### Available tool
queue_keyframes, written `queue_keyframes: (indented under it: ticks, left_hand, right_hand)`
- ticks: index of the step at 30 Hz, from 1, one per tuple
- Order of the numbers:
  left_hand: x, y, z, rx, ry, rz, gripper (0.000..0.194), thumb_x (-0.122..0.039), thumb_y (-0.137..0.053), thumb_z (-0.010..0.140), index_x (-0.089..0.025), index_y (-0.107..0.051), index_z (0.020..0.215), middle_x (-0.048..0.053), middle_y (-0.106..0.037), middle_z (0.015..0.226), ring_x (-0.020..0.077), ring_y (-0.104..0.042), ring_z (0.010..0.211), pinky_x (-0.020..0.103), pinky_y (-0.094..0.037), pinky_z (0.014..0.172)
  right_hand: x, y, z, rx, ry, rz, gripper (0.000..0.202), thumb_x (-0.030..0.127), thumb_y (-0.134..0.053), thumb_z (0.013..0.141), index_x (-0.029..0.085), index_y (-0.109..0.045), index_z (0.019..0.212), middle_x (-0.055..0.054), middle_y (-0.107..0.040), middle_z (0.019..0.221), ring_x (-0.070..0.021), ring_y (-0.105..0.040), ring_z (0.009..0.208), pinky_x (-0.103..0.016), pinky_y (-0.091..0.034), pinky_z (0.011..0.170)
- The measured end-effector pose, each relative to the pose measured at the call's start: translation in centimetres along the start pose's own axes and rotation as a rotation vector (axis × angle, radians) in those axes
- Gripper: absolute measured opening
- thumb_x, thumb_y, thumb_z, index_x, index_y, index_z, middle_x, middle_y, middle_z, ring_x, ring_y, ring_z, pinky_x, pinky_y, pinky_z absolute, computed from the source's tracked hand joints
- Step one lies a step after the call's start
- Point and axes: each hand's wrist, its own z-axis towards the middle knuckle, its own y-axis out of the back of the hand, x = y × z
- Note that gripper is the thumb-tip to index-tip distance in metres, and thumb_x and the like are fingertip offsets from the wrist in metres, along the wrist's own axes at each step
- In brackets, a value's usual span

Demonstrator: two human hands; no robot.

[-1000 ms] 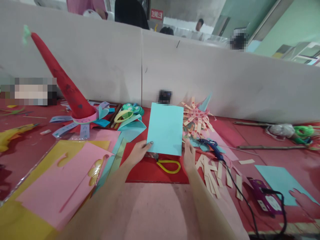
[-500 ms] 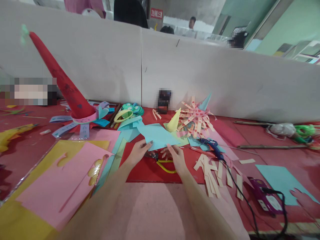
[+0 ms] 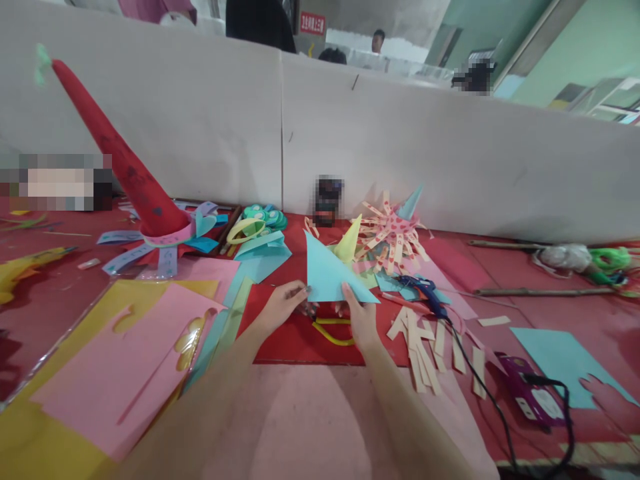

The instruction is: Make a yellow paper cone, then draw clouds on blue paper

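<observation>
Held a pale-blue paper (image 3: 325,273) up in front, above a red sheet (image 3: 300,352), with a triangular face showing, seemingly folded on the slant. Pinched the lower left corner in the left hand (image 3: 283,307) and grasped the lower edge toward the right in the right hand (image 3: 363,323), with the thumb across the near face; could not make out the fingers behind. Had got as far, judging by the shape, as one slanting fold or turn; showed no glue or fastening, so probably had the securing of the edges left to do. Could not tell whether pressed to a firm crease. Had yellow-handled scissors (image 3: 334,340) just under the hands, partly hidden and not picked up. Had a yellow cone (image 3: 349,241) behind the paper, apparently formed already, and farther right a pink fringed piece (image 3: 391,230) topped with a blue cone (image 3: 411,205). Had a glue gun (image 3: 425,290) lying unheld to the right, near loose cream strips (image 3: 419,353), seemingly unattached. Saw to the left a tall red cone (image 3: 123,160), apparently complete, and pink sheets (image 3: 115,367) with cut-outs. Found at far right another blue sheet (image 3: 545,360), partly cut away, beside a purple device (image 3: 533,393).
</observation>
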Motion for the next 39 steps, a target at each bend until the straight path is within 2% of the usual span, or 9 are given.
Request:
queue_keyframes:
  ticks: [4,12,22,30,39]
  left_hand:
    - [-0.3,0.0,-0.1,-0.038,0.01,-0.01,0.029,-0.045,-0.059,0.069,-0.017,-0.052,0.069,-0.002,-0.06,0.058,0.013,-0.06,0.053,0.026,-0.05,0.056]
    - [-0.2,0.1,-0.3,-0.062,-0.036,0.045,0.027,-0.043,-0.057,0.071,-0.017,-0.053,0.067,-0.002,-0.061,0.059,0.0123,-0.06,0.055,0.024,-0.051,0.057]
    - [0.2,0.1,0.0,-0.046,-0.034,0.068,0.026,-0.043,-0.058,0.07,-0.017,-0.053,0.067,-0.002,-0.061,0.061,0.0124,-0.06,0.055,0.025,-0.05,0.058]
    - [0.3,0.2,0.0,-0.087,-0.049,0.125,0.029,-0.043,-0.057,0.07,-0.017,-0.047,0.063,-0.005,-0.054,0.057,0.0125,-0.058,0.054,0.025,-0.049,0.057]
    - [0.5,0.3,0.0,-0.09,-0.102,0.256,0.027,-0.042,-0.053,0.074,-0.017,-0.05,0.064,-0.003,-0.056,0.058,0.0129,-0.058,0.057,0.024,-0.046,0.056]
  right_hand:
    - [0.1,0.0,0.1,-0.045,-0.003,0.0,0.034,0.044,-0.061,0.068,0.017,-0.052,0.05,0.003,-0.051,0.039,-0.0096,-0.045,0.035,-0.024,-0.037,0.039]
    - [0.5,-0.6,-0.5,-0.075,-0.034,0.024,0.031,0.045,-0.065,0.063,0.016,-0.054,0.062,0.005,-0.052,0.042,-0.0086,-0.045,0.036,-0.022,-0.036,0.038]
    - [-0.5,-0.6,-0.4,-0.039,-0.011,0.013,0.031,0.039,-0.067,0.064,0.015,-0.051,0.054,0.004,-0.051,0.041,-0.0071,-0.043,0.036,-0.019,-0.033,0.037]
    - [-0.9,-0.7,-0.5,-0.004,0.005,-0.038,0.032,0.04,-0.066,0.065,0.015,-0.052,0.05,0.003,-0.051,0.04,-0.0069,-0.044,0.035,-0.019,-0.034,0.036]
    - [-1.0,-1.4,-1.0,0.07,-0.07,-0.027,0.03,0.041,-0.067,0.062,0.014,-0.058,0.052,0.002,-0.054,0.043,-0.0069,-0.043,0.035,-0.019,-0.034,0.034]
